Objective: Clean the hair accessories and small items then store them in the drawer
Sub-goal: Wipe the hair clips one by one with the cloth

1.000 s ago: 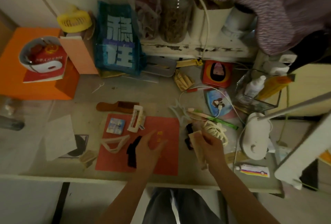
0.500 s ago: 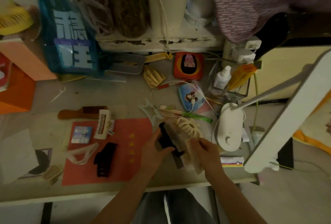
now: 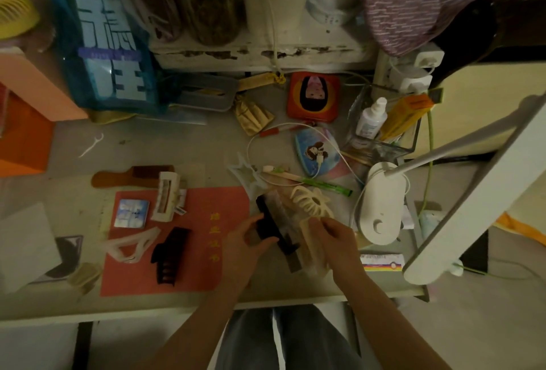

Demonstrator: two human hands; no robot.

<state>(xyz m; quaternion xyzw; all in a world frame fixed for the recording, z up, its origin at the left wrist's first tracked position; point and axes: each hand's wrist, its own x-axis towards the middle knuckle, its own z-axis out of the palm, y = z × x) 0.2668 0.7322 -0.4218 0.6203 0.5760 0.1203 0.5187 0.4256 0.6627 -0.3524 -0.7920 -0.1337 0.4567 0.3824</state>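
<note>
My left hand (image 3: 246, 241) grips a black hair clip (image 3: 270, 222) just right of the red mat (image 3: 192, 216). My right hand (image 3: 335, 238) pinches a pale wipe (image 3: 307, 241) that lies against that clip. A cream claw clip (image 3: 310, 201) lies just behind the hands. On the mat rest a black claw clip (image 3: 170, 254), a white triangular clip (image 3: 130, 247), a white rectangular clip (image 3: 167, 199) and a small blue card (image 3: 131, 213). A brown comb (image 3: 124, 177) lies behind the mat.
A white desk lamp base (image 3: 381, 207) stands right of my hands, and its long head (image 3: 472, 198) hangs over the table's right edge. A charging cable (image 3: 298, 127), a toothbrush (image 3: 310, 182), a clear organiser (image 3: 381, 133) and a blue bag (image 3: 106, 44) crowd the back.
My left hand let go of the black claw clip on the red mat, moved right and took hold of another black clip. The right hand brought the wipe against it. The view shifted right.
</note>
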